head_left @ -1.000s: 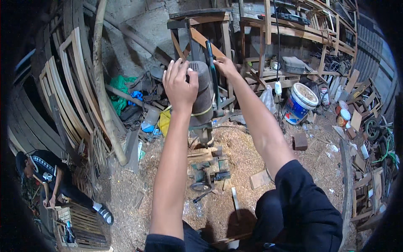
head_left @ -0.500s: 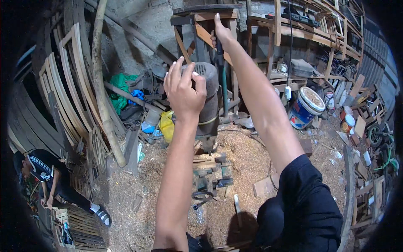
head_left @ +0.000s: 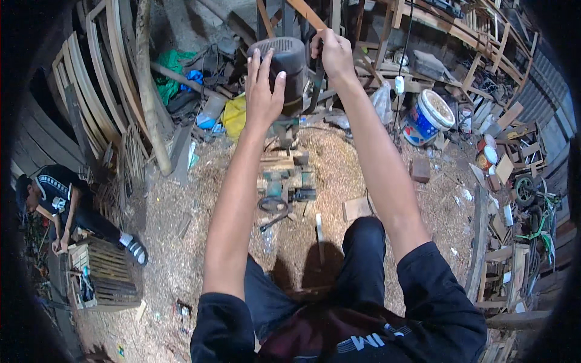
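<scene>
A dark, round motor housing (head_left: 279, 47) with a perforated top stands in front of me, part of an upright machine. My left hand (head_left: 264, 97) lies against its left side, fingers stretched upward and thumb apart. To the right of the housing, my right hand (head_left: 336, 55) has its fingers curled round a dark lever (head_left: 316, 85). Below the motor sits the machine's green metal bed (head_left: 290, 178) with a clamped-looking wooden piece across it. A handwheel (head_left: 272, 204) with a crank sticks out from the bed's near side.
Wood shavings (head_left: 339, 160) cover the floor. A white and blue bucket (head_left: 428, 118) stands right, near scrap wood. Wooden frames (head_left: 91, 91) and a bamboo pole (head_left: 145, 85) lean at left. Another person (head_left: 66, 206) sits at far left by a slatted wooden piece (head_left: 112, 275).
My view has tilted down, bringing my legs and shirt in. The right hand and lever have swung down toward me; the right thumb no longer points up. The left hand stays by the motor.
</scene>
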The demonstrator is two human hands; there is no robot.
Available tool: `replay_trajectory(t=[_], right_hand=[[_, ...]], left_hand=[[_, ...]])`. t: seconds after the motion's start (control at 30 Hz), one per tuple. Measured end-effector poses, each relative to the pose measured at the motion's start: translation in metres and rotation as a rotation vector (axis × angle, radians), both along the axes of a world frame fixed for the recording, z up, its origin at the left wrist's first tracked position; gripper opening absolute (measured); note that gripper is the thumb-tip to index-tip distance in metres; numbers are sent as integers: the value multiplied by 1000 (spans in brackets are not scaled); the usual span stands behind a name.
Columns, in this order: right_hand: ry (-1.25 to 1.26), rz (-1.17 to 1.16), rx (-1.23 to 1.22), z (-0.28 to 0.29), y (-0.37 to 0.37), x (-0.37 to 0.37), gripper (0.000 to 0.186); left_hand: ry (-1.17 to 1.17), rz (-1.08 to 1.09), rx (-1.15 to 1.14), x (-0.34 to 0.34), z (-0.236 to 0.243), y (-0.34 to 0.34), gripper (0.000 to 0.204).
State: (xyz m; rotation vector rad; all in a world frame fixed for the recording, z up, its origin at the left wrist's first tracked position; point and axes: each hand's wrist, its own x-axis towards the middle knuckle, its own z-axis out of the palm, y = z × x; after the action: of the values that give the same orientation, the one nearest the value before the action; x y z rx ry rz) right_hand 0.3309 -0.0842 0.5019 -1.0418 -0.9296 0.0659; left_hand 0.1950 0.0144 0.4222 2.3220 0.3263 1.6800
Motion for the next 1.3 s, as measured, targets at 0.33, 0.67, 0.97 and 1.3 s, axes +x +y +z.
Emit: replay_trajectory(t=[0.33,0.67,0.97,1.3], right_hand=[[-64,66,-24,-88,-80,-71,33],[-163,46,67,-167,-112,-106,30],[-178,-20,75,-187,-115,-115,42],[-239,-58,47,-225,-129,-126,33]], left_hand=[[176,-127,-505,-75,-112,-45,39],[170,-65,-657,-101,-196,-68,33],[434,78,-565,-114,-288,-56,39],[696,141,-548,-123,-343,-69,54]])
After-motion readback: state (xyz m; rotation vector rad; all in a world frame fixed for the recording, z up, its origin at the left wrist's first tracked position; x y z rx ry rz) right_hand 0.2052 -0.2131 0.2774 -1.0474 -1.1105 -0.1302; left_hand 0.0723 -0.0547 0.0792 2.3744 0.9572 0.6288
